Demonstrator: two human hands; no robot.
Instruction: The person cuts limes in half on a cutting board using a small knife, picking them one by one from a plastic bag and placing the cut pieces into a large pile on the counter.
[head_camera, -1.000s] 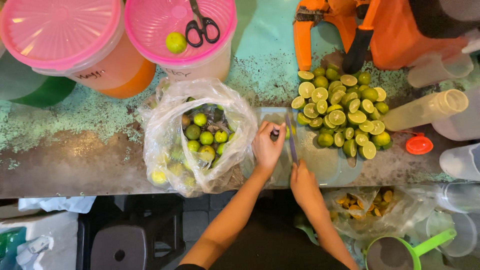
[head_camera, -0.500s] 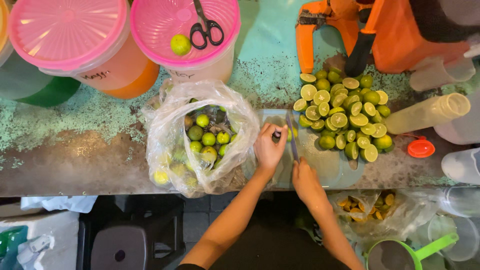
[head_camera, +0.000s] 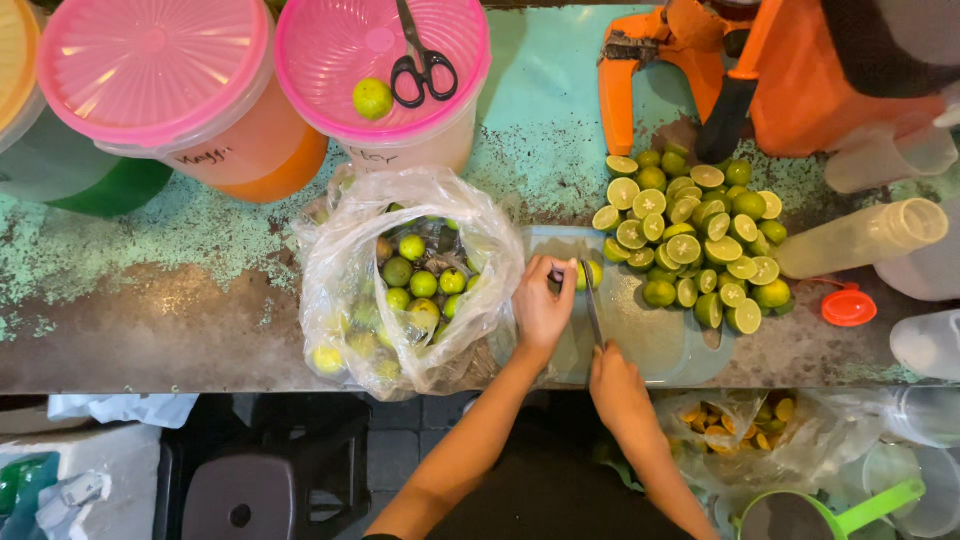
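Near the front edge of the bench (head_camera: 180, 320), a worn surface of flaking turquoise paint, a person's two bare hands work over a pale blue cutting board (head_camera: 650, 330). Left hand (head_camera: 541, 305) presses down on a small lime (head_camera: 590, 273) at the board's back edge, fingers closed together on it. Right hand (head_camera: 617, 385), its grip wrapped shut around the handle, holds a knife (head_camera: 593, 312) whose blade points away from the body and meets the lime. Just left of the board sits an open clear plastic bag (head_camera: 410, 290) full of whole green limes. Beyond the board's right side lies a heap of halved limes (head_camera: 695, 240) (cut faces mostly up). Along the back edge stand two pink-lidded tubs; black scissors (head_camera: 422, 60) and one lime rest on the right-hand lid (head_camera: 330, 50). An orange press (head_camera: 720, 70) stands at the back right corner.
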